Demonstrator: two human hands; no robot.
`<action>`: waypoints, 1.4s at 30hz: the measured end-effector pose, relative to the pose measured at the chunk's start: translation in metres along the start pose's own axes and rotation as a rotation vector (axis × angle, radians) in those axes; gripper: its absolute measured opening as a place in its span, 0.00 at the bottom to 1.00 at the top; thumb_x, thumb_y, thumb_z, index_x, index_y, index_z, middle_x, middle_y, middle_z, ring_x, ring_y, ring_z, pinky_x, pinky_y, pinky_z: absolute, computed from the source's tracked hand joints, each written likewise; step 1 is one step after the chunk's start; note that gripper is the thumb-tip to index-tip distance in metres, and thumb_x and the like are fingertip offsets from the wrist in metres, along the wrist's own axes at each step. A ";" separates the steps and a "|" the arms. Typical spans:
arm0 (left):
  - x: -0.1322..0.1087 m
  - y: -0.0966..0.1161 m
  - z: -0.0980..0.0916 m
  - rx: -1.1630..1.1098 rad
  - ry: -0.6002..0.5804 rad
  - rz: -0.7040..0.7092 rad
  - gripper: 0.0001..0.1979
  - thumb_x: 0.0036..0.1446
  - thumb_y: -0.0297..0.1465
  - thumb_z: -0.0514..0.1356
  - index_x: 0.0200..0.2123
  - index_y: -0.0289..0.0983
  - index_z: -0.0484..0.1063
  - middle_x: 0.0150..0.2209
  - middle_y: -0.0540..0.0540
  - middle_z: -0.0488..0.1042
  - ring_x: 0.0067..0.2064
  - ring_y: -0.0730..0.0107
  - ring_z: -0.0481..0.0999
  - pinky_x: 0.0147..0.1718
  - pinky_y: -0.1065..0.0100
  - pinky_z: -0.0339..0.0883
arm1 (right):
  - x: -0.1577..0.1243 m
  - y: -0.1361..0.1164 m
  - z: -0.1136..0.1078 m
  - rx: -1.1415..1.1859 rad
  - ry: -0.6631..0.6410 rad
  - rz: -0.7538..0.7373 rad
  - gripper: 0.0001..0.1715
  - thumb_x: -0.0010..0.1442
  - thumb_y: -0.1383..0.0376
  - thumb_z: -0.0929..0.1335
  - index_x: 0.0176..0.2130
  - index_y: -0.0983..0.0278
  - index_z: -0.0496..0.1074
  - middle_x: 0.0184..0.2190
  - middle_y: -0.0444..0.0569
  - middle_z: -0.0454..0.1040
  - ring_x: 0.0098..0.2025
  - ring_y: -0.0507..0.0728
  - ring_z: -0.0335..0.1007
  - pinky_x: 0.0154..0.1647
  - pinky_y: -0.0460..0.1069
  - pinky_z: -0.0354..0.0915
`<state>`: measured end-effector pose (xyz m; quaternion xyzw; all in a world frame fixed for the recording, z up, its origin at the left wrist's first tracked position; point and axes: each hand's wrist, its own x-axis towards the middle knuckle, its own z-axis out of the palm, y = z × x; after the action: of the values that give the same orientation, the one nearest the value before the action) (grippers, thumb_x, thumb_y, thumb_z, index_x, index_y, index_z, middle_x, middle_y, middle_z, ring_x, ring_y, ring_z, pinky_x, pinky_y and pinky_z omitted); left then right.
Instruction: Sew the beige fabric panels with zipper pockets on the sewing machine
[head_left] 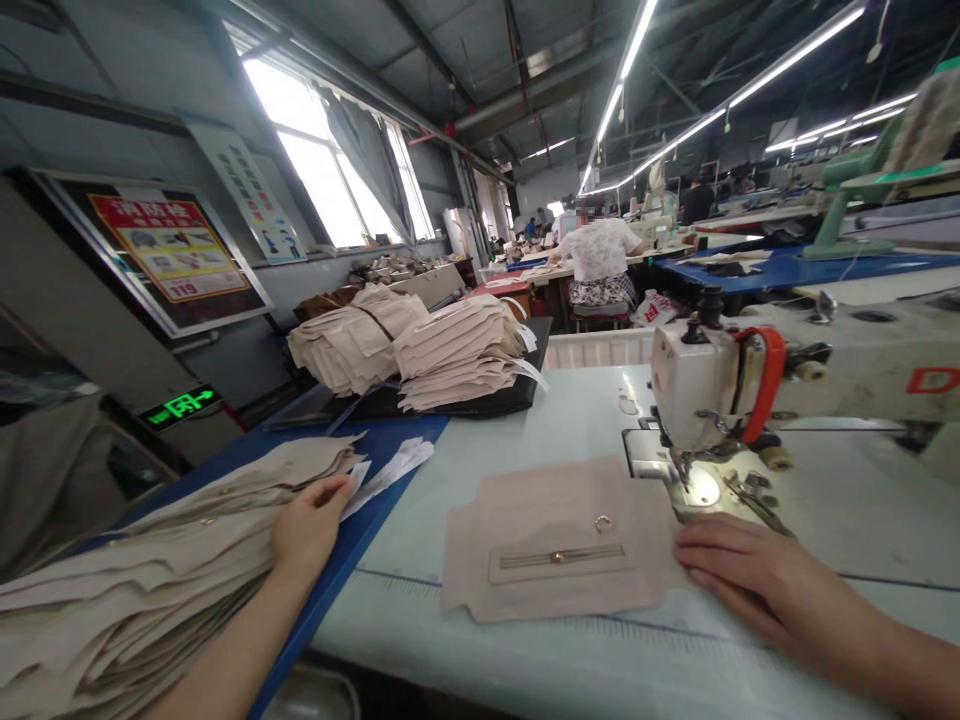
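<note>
At left, pinching white slip (360, 484) with curled, nearly closed fingers of left hand (310, 524), beside beige stack (172, 575) (cut off at left edge). At right, touching beige panel (525, 502), flat on near tabletop (397, 632) left of sewing machine (684, 388), with extended fingers of right hand (765, 575); with palm hidden, cannot tell if gripping.

Right hand (761, 575) at beige fabric panel (544, 510)

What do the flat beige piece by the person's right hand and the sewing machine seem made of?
Beige piece: probably fabric, perhaps a leather-like sheet; its surface is matt and its edges look thin.
Sewing machine: likely painted metal; the off-white casing has a slight sheen and dark marks.
</note>
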<state>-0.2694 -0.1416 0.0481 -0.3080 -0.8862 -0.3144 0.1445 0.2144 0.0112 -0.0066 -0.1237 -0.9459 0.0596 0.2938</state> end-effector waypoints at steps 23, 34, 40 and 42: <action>-0.142 0.178 0.091 -0.449 -0.251 1.254 0.15 0.69 0.29 0.50 0.35 0.39 0.75 0.33 0.47 0.78 0.35 0.68 0.79 0.36 0.69 0.73 | 0.008 -0.004 -0.006 0.036 -0.108 0.005 0.13 0.67 0.68 0.63 0.43 0.67 0.77 0.41 0.53 0.80 0.45 0.58 0.75 0.52 0.52 0.67; -0.150 0.221 0.091 -0.423 -0.123 1.382 0.13 0.67 0.25 0.51 0.38 0.36 0.75 0.35 0.44 0.77 0.37 0.64 0.76 0.40 0.64 0.72 | 0.011 -0.004 -0.007 -0.016 -0.173 0.007 0.11 0.67 0.67 0.65 0.42 0.67 0.77 0.41 0.51 0.80 0.45 0.58 0.73 0.48 0.52 0.66; -0.169 0.236 0.106 -0.179 -0.330 1.407 0.16 0.57 0.15 0.51 0.32 0.36 0.75 0.34 0.45 0.77 0.36 0.62 0.76 0.36 0.64 0.73 | 0.006 -0.002 -0.010 -0.044 -0.165 0.038 0.11 0.67 0.66 0.65 0.38 0.67 0.76 0.34 0.50 0.78 0.38 0.57 0.73 0.45 0.50 0.66; -0.169 0.235 0.105 -0.147 -0.383 1.392 0.16 0.58 0.15 0.51 0.34 0.36 0.75 0.35 0.45 0.77 0.37 0.62 0.77 0.37 0.64 0.73 | 0.006 -0.001 -0.012 -0.040 -0.155 0.047 0.12 0.67 0.65 0.65 0.37 0.66 0.76 0.34 0.50 0.78 0.37 0.57 0.72 0.44 0.50 0.66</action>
<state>0.0030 -0.0069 0.0026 -0.8592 -0.4713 -0.1489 0.1323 0.2162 0.0120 0.0064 -0.1469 -0.9636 0.0571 0.2159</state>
